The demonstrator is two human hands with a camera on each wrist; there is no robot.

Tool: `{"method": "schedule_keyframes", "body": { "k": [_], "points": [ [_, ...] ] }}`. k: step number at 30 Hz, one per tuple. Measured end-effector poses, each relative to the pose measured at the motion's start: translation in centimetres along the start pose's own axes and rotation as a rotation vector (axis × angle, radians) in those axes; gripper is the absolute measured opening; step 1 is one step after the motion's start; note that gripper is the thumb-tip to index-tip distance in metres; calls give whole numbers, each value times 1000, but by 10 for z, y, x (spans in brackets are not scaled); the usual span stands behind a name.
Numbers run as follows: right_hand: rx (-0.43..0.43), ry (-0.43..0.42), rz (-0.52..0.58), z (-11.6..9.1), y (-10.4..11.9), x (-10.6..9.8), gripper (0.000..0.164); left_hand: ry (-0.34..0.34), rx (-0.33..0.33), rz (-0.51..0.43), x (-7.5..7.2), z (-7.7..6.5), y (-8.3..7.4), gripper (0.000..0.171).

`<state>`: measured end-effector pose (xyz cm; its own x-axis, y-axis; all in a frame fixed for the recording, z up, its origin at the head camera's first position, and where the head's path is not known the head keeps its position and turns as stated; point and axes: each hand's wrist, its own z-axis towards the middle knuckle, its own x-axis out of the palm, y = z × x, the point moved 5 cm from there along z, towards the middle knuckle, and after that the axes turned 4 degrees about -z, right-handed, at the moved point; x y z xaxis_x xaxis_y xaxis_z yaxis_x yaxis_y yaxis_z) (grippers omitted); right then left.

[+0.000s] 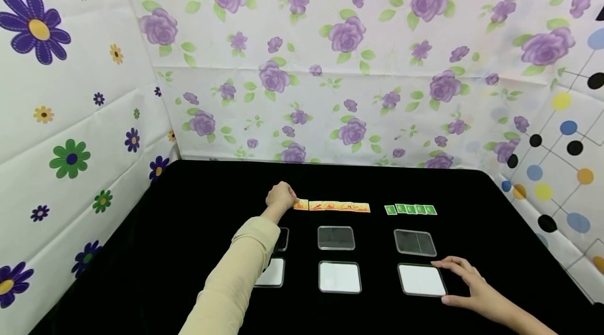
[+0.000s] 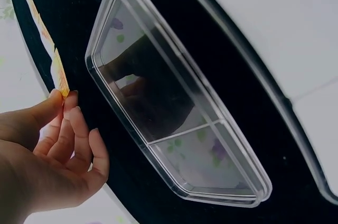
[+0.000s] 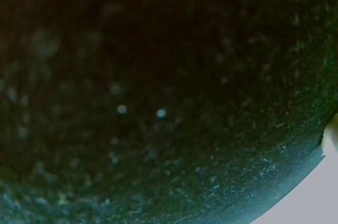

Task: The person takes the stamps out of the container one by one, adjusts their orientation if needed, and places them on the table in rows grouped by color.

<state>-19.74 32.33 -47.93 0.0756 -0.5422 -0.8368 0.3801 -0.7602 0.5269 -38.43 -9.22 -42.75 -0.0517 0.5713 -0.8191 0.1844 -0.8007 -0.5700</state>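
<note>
In the head view my left hand [image 1: 281, 196] is at the left end of a row of small orange-and-yellow printed cards [image 1: 330, 206]. The left wrist view shows its thumb and fingertips pinching the end card [image 2: 61, 76]. My right hand [image 1: 476, 290] lies beside the right-hand white-filled clear case [image 1: 421, 280]. Its forefinger and thumb are spread apart at the case's right corners, and whether they press on it I cannot tell. Dark blur fills most of the right wrist view.
Behind the white-filled cases, a second row holds clear trays, among them a middle one [image 1: 336, 238] and a divided right one [image 1: 415, 242]. The left sleeve partly covers the left tray and left white-filled case [image 1: 273, 273]. Small green cards [image 1: 410, 209] line the back right of the black tabletop [image 1: 189, 209].
</note>
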Motion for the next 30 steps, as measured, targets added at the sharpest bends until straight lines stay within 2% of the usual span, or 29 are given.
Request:
{"method": "schedule_keyframes", "body": {
  "k": [12,21,25,30],
  "points": [
    [-8,-12,-14,1,2,1,61,-12,6,83,2,0,1,17],
    [-5,-21,-18,1,1,1,61,9,30,117,-6,-6,1,17],
    [-22,-29,-26,2,1,4,62,28,61,123,-11,-10,6,20],
    [3,-3,-21,2,0,6,63,45,116,102,-17,-16,16,20]
  ]
}}
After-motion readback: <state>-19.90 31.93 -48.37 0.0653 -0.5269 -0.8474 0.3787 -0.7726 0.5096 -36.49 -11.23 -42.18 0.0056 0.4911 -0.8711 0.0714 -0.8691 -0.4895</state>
